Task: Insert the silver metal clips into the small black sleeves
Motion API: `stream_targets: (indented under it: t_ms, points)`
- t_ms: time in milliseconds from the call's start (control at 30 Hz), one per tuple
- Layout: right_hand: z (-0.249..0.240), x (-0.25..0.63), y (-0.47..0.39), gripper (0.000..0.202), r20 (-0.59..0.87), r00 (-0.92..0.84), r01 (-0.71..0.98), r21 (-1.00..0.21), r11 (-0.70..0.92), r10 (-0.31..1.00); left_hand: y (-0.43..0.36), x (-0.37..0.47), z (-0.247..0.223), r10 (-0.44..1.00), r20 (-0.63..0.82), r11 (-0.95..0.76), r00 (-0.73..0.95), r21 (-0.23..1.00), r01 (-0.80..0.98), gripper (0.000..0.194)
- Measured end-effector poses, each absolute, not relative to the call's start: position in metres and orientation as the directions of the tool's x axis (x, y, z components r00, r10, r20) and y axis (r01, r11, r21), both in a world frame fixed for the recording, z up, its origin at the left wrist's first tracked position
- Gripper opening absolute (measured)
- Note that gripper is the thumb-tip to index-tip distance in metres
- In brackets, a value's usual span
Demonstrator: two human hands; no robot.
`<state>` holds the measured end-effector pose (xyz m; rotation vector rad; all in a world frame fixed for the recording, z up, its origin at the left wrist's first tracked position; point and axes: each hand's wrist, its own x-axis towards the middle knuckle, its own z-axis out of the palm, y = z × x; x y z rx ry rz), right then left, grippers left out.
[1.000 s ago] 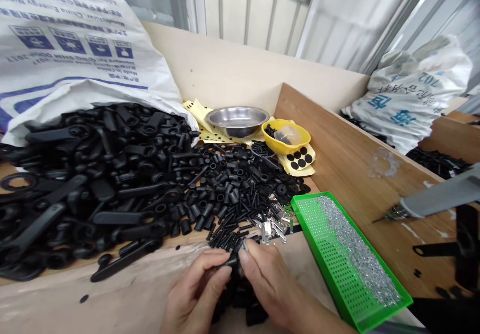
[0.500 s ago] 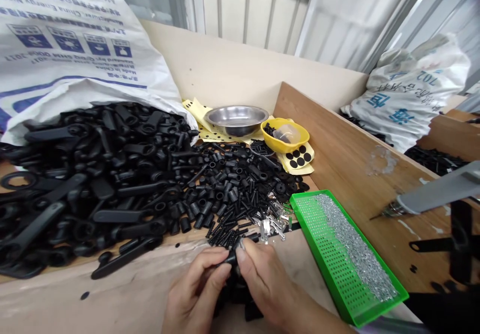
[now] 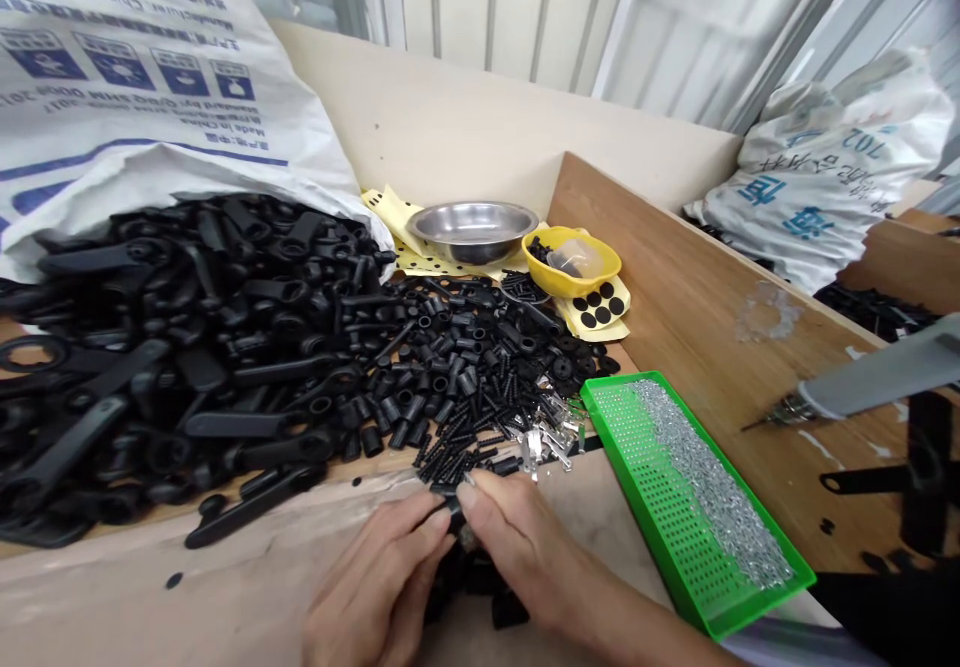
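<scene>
My left hand [image 3: 386, 567] and my right hand [image 3: 521, 542] meet at the front of the bench. Fingertips of both are closed on a small black plastic piece [image 3: 454, 510], mostly hidden by the fingers. Under the hands lie more black parts [image 3: 469, 587], partly covered and in shadow. Just beyond the fingertips are black ribbed pins [image 3: 442, 455]. To their right is a scatter of shiny metal clips [image 3: 546, 439], and behind them a heap of short black sleeves [image 3: 442, 367].
A big pile of black handles [image 3: 202, 347] spills from a white sack [image 3: 150, 77] at left. On the right lies a green tray [image 3: 626, 467] of small metal parts. A grey power screwdriver [image 3: 885, 372] points inward. Behind stand a steel bowl [image 3: 472, 232] and a yellow basket [image 3: 577, 282].
My left hand has turned more palm-down, its fingers lying flatter beside the black piece. Both hands have stayed together. The view has shifted slightly.
</scene>
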<state>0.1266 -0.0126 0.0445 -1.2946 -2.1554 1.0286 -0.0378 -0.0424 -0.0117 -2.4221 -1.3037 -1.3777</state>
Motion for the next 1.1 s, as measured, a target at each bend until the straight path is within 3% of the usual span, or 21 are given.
stream_targets:
  t_ms: [133,300,433,633,867,1100]
  points:
    - [0.041,0.126,-0.013,0.033,0.006,-0.461,0.579,-0.756,0.305,0.888,-0.042,-0.038,-0.011,0.639,0.73,-0.636,0.242,0.325,0.7,0.017]
    - [0.04,0.127,-0.005,0.031,0.044,-0.506,0.645,-0.644,0.412,0.861,-0.031,-0.043,0.004,0.829,0.542,-0.502,0.139,0.61,0.613,0.011]
    - [0.046,0.133,0.006,0.028,0.028,-0.482,0.668,-0.635,0.388,0.876,-0.022,-0.06,0.001,0.891,0.438,-0.417,0.121,0.684,0.598,0.012]
    - [0.051,0.147,0.007,0.031,-0.061,-0.444,0.556,-0.802,0.221,0.894,-0.018,-0.073,-0.018,0.92,0.291,-0.39,0.262,0.643,0.659,0.016]
    - [0.049,0.152,-0.004,0.049,-0.084,-0.575,0.305,-0.945,0.117,0.813,-0.024,-0.049,0.017,0.785,0.554,-0.576,0.276,0.491,0.653,0.014]
    - [0.062,0.146,-0.017,0.045,-0.111,-0.632,0.224,-0.974,0.043,0.767,-0.023,-0.015,0.035,0.749,0.596,-0.608,0.289,0.446,0.656,0.015]
